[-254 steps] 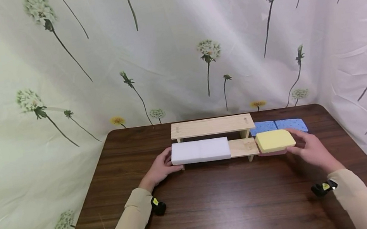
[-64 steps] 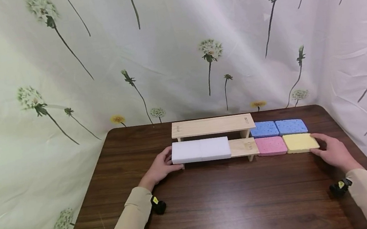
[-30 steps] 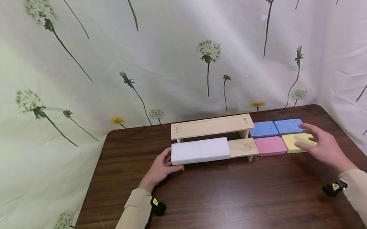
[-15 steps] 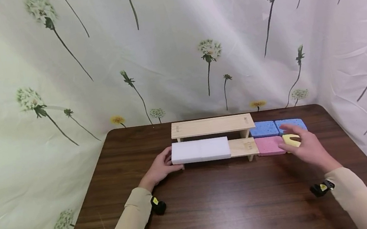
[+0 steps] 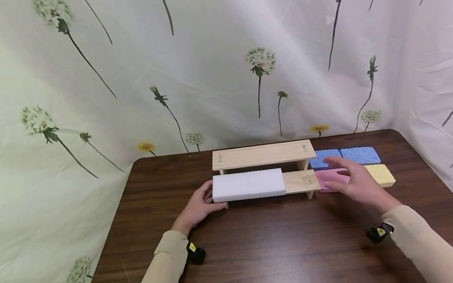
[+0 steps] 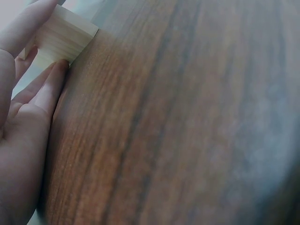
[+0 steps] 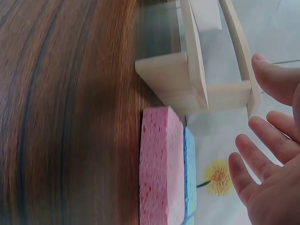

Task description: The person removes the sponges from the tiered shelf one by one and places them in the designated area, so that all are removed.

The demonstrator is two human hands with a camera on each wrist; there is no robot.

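My left hand (image 5: 196, 207) grips the left end of the front wooden shelf (image 5: 300, 181), and in the left wrist view its fingertips touch the pale wooden leg (image 6: 68, 35). Two white sponge blocks (image 5: 247, 185) lie side by side on that shelf. My right hand (image 5: 357, 185) hovers over the pink sponge (image 5: 328, 175), fingers spread and holding nothing; the right wrist view shows a gap between the fingers and the pink sponge (image 7: 159, 164). Partly behind the hand, the yellow sponge (image 5: 381, 175) lies flat on the table at the pink one's right.
A taller wooden shelf (image 5: 263, 154) stands directly behind the front one. Two blue sponges (image 5: 360, 155) lie behind the pink and yellow ones. The dark wood table (image 5: 268, 256) ends at the back against a flower-print curtain (image 5: 207, 67).
The right hand set the yellow sponge down right of the pink one, let go, and moved left over the pink sponge. The left hand has stayed in place.
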